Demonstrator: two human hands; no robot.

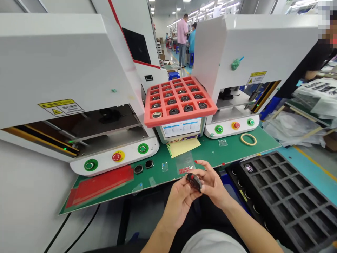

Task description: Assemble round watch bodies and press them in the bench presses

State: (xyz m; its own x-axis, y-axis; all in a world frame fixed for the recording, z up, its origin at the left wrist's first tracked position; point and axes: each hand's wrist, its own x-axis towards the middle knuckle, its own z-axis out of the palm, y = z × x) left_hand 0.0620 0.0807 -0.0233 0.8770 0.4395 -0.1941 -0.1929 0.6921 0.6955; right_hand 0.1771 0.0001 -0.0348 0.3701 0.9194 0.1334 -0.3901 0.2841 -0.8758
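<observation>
In front of my body, both hands hold a small black watch case (pixel 194 182) with a red spot on it. My left hand (pixel 177 198) grips it from the left and below, with the thumb along its edge. My right hand (pixel 214 184) holds its right side with the thumb, while the index finger is raised with a small red piece at its tip. Just beyond the hands, a clear sheet with red stickers (pixel 185 170) lies on the green bench (pixel 210 154). Two more round watch cases, a left one (pixel 138 169) and a right one (pixel 149 163), rest farther left.
A pink foam tray (pixel 181 116) of round parts sits over a small monitor (pixel 181 129). White press machines flank it, left (pixel 52 70) and right (pixel 260 52). Red sheets (pixel 102 184), a tape roll (pixel 248 139) and a black foam tray (pixel 288 188) are nearby. People are behind.
</observation>
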